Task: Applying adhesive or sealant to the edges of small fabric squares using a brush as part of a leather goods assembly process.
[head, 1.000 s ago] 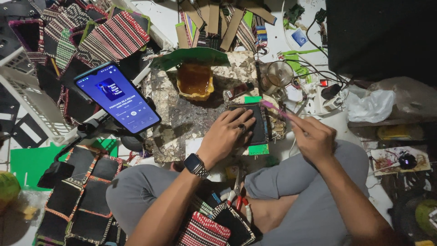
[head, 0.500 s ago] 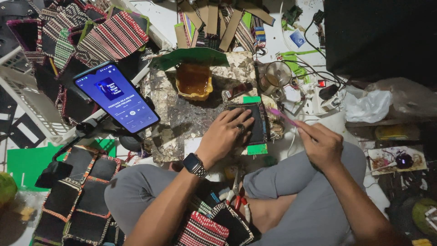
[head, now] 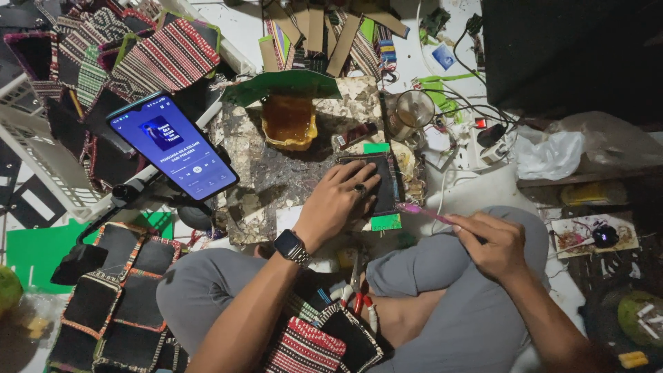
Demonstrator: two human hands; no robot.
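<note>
Left hand (head: pixel 340 200) pressed flat, fingers spread, on black panel (head: pixel 378 181) lying on stained board (head: pixel 276 173). Right hand (head: pixel 494 242) gripped pink brush (head: pixel 423 212), tip beside panel edge. Likely gluing step; next stroke needs panel held steady.

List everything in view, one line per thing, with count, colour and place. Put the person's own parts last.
black panel: one, black with green tabs, on the board, under the left hand
work board: one, mottled and glue-stained, centre floor
amber jar: one, amber, top of the board
phone: one, lit blue screen, on a stand at left
brush: one, pink handle, in the right hand, bristle end near the panel
woven pieces: many, red, black and white stripes, upper left
black pads: several, black with woven edging, lower left
plastic bag: one, white, right
wristwatch: one, black, left wrist
left hand: fingers pressing the panel
right hand: closed on the brush
</note>
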